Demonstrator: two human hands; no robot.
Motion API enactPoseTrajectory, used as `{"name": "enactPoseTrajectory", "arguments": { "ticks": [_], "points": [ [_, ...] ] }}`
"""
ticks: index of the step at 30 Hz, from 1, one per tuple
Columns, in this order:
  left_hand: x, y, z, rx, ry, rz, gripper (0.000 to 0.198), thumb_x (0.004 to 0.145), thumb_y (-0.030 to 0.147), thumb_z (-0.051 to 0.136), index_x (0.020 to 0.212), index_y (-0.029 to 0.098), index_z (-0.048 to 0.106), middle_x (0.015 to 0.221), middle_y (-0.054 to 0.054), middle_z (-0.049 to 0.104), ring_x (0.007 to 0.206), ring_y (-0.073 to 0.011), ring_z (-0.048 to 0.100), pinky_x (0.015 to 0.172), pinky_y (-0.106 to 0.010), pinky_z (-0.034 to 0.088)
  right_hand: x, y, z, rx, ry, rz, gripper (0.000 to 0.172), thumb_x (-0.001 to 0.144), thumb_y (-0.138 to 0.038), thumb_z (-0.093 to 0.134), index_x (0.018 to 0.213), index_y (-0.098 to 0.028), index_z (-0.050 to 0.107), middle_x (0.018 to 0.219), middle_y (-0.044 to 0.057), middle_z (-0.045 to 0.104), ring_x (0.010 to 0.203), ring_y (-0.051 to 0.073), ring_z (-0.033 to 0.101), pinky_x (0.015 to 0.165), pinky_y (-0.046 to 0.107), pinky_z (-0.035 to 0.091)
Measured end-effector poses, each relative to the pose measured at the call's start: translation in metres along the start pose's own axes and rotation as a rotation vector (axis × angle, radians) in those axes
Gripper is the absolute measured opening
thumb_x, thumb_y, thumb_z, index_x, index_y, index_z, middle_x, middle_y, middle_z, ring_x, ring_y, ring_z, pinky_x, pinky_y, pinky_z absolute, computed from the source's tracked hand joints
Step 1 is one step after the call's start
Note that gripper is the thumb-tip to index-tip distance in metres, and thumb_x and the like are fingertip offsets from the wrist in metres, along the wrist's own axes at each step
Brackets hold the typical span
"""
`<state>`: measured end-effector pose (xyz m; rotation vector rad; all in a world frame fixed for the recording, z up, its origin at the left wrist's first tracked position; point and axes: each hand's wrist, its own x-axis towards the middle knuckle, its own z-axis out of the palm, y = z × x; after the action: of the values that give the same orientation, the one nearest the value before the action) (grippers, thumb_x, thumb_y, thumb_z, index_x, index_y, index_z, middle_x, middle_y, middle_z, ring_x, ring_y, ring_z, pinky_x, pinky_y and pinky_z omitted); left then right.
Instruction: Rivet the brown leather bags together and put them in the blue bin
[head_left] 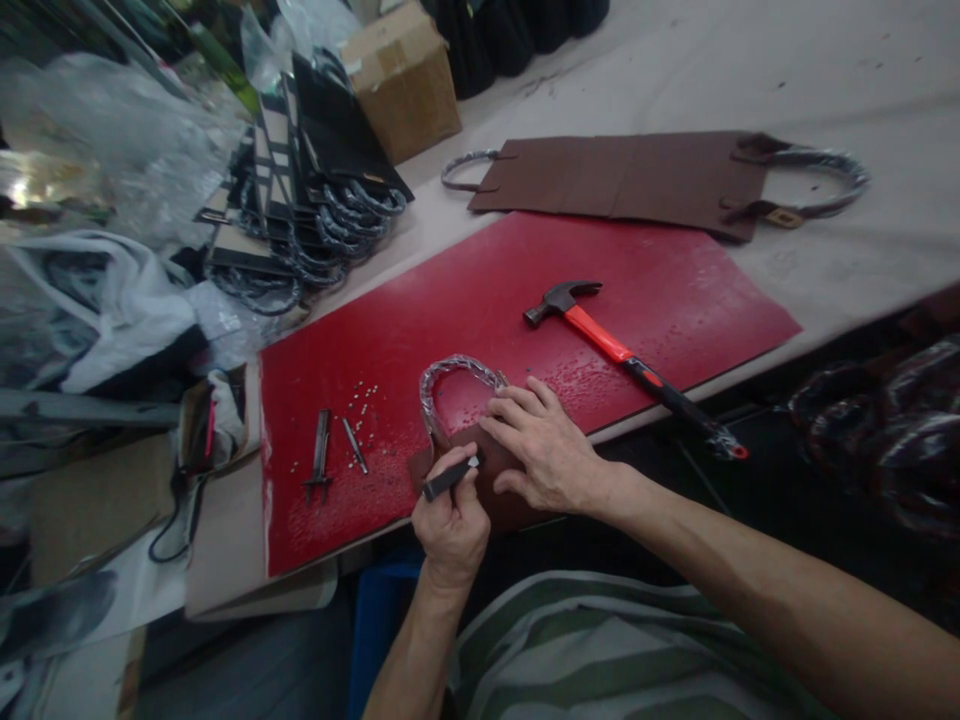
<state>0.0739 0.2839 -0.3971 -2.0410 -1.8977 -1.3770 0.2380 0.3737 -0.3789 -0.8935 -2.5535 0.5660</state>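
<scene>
My left hand (454, 525) pinches a short, dark punch-like tool (444, 482) between thumb and fingers, its shiny end towards my right hand. The tool is over a brown leather bag panel (504, 508) at the near edge of the red mat. My right hand (544, 450) lies flat on that panel with fingers stretched out, close to one end of its handle. The curved handle (450, 368), wrapped in clear plastic, arches away from the panel onto the mat. My hands cover part of the panel.
On the red mat (420, 310) lie a claw hammer (600, 335), a dark pronged tool (320, 455), a thin metal rod (355, 446) and scattered small bits. Behind is a brown bag body (622, 180) with handles. Stacked black panels (337, 130) and a cardboard box (405, 85) stand back left.
</scene>
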Motion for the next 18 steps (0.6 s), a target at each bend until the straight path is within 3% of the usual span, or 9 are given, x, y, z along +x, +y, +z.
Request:
{"name": "enactPoseTrajectory", "arguments": {
  "ticks": [7, 14, 18],
  "points": [
    [0.006, 0.001, 0.000, 0.034, -0.043, 0.013, 0.015, 0.098, 0.016, 0.053, 0.109, 0.015, 0.064, 0.098, -0.006, 0.074, 0.092, -0.0155, 0.072, 0.085, -0.026, 0.058, -0.001, 0.000, -0.001, 0.002, -0.004, -0.005, 0.059, 0.077, -0.039, 0.077, 0.127, -0.013, 0.057, 0.130, 0.014, 0.056, 0.131, 0.033, 0.039, 0.118, 0.056, 0.019],
    [0.003, 0.000, 0.007, 0.045, -0.003, 0.056, 0.016, 0.097, 0.015, 0.052, 0.109, 0.015, 0.063, 0.099, -0.008, 0.073, 0.095, -0.0165, 0.072, 0.086, -0.027, 0.058, -0.001, -0.001, -0.001, 0.024, 0.015, -0.017, 0.056, 0.077, -0.032, 0.077, 0.126, -0.014, 0.058, 0.128, 0.014, 0.056, 0.130, 0.034, 0.041, 0.117, 0.059, 0.019],
    [0.003, -0.003, 0.009, 0.024, -0.024, 0.036, 0.016, 0.097, 0.016, 0.050, 0.106, 0.016, 0.063, 0.097, -0.007, 0.073, 0.092, -0.0164, 0.072, 0.087, -0.028, 0.058, -0.006, 0.005, -0.014, 0.147, 0.171, -0.056, 0.052, 0.080, -0.027, 0.071, 0.128, -0.014, 0.057, 0.131, 0.015, 0.055, 0.125, 0.031, 0.047, 0.112, 0.056, 0.031]
  ]
}}
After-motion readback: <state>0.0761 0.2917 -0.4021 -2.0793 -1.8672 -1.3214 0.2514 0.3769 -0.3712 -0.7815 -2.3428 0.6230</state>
